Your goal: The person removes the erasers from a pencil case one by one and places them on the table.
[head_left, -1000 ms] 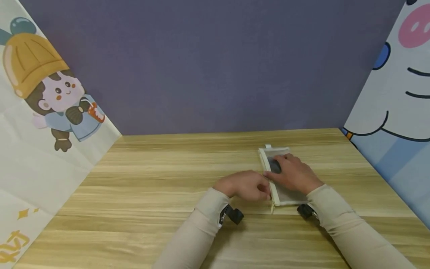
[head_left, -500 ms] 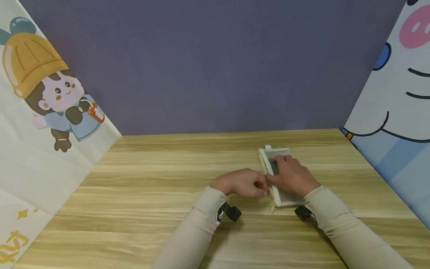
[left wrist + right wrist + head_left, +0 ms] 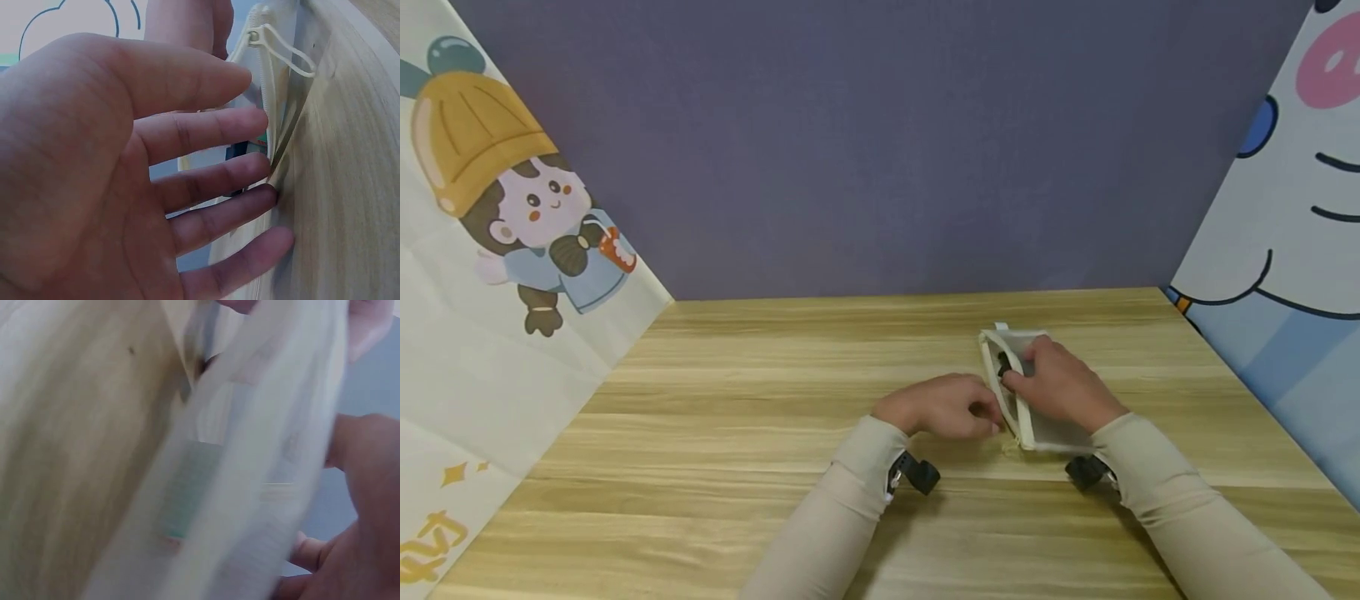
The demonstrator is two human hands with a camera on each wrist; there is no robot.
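Pale see-through pouch (image 3: 1025,417) lies on right half of wooden tabletop (image 3: 760,433), zip side parted. Right hand (image 3: 1063,383) pinches the mouth's upper edge. Left hand (image 3: 940,407) grips nothing; fingers extended, tips at the lower edge. Dark item (image 3: 1003,364) inside; apparently also a green piece (image 3: 190,487), though blurred.

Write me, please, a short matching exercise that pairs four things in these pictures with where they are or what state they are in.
Things:
1. Translucent white zippered pouch
2. Left hand
3. Right hand
4. Plain purple-grey wall

Places or states:
A. Gripping the pouch from the right
B. Behind the light wood-grain table
C. Opening parted
D. At the pouch's left edge

Pairs: 1-C; 2-D; 3-A; 4-B
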